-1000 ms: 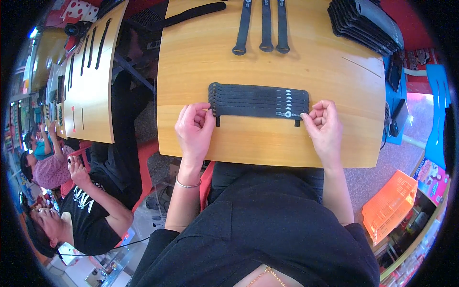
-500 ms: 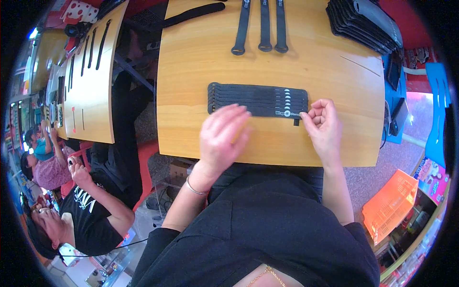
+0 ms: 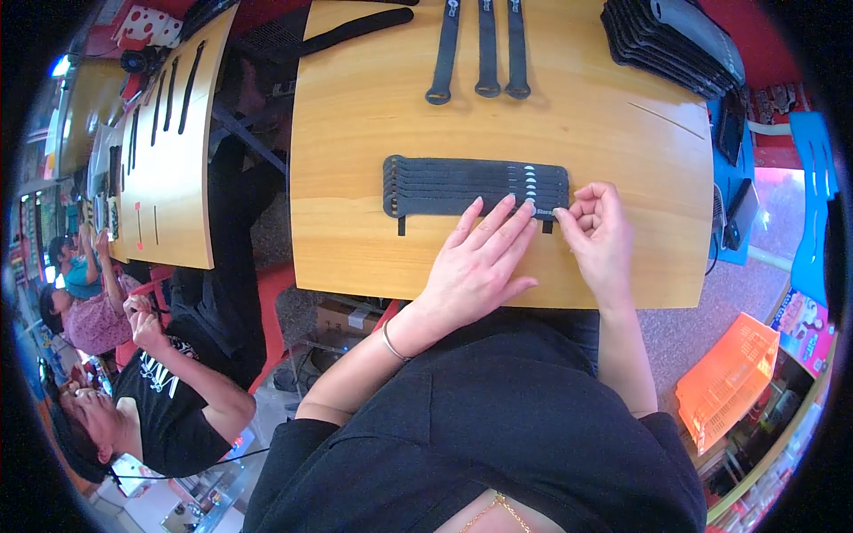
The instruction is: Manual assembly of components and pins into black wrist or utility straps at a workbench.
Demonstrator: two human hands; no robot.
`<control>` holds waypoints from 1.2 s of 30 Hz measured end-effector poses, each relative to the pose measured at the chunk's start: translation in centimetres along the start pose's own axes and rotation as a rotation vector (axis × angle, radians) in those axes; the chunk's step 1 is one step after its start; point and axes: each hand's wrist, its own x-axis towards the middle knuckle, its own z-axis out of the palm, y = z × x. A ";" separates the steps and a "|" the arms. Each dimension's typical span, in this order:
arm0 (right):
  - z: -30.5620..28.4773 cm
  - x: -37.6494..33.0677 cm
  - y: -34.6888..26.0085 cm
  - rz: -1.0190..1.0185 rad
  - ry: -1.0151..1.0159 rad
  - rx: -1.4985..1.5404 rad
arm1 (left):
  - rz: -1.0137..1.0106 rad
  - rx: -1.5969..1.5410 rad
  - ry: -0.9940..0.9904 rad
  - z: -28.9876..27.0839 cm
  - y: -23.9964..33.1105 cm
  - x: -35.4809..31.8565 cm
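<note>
A row of black straps (image 3: pixel 453 184) lies overlapped in the middle of the table, holed round ends to the left and white marks near the right ends. My left hand (image 3: pixel 480 258) is open, palm down, its stretched fingertips resting on the nearest strap and covering part of its print. At the right end, my right hand (image 3: pixel 600 233) is closed, thumb and curled fingers pinching the near corner of the nearest strap. Two short black tabs stick out below the row: a left tab (image 3: pixel 401 226) and a right tab (image 3: pixel 547 227).
Three loose black straps (image 3: pixel 487 53) lie at the table's far side. A long black strap (image 3: pixel 360 32) is at the far left, and a pile of black straps (image 3: pixel 680 49) at the far right. Another person (image 3: pixel 160 373) works at the left table. An orange basket (image 3: pixel 727 382) stands lower right.
My left hand has moved right and down onto the straps, fingers now flat. The left tab has come into view. My right hand stays at the right corner.
</note>
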 end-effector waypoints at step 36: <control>-1.5 2.9 -1.3 -0.192 0.034 0.137 | 0.085 0.108 -0.090 0.4 0.7 2.7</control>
